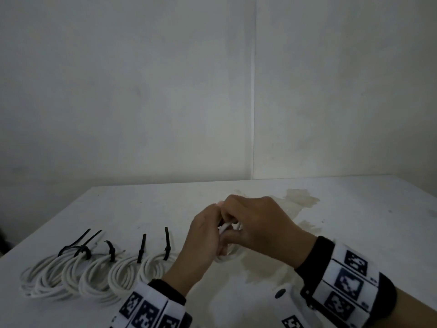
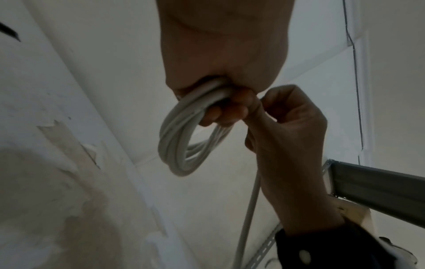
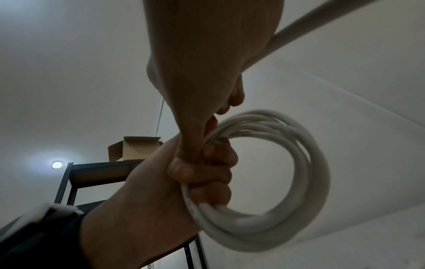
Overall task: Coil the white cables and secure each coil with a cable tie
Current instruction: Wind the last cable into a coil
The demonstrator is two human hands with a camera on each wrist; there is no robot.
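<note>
My left hand (image 1: 208, 233) grips a coil of white cable (image 1: 227, 254) just above the white table (image 1: 354, 221). In the left wrist view its fingers (image 2: 226, 109) curl round the coil (image 2: 177, 145). My right hand (image 1: 238, 221) sits against the left and holds the loose strand (image 2: 248, 218) that leads off the coil. The right wrist view shows the coil (image 3: 299, 182) in the left hand (image 3: 202, 174) and the strand (image 3: 322, 21) running past the right palm. Several coils (image 1: 94, 275) bound with black cable ties (image 1: 141, 248) lie in a row at the left.
The table top has a stained, peeling patch (image 1: 300, 197) behind my hands. White walls meet in a corner past the table's far edge. A dark metal shelf (image 3: 92, 169) with a cardboard box (image 3: 138, 149) stands off to the side.
</note>
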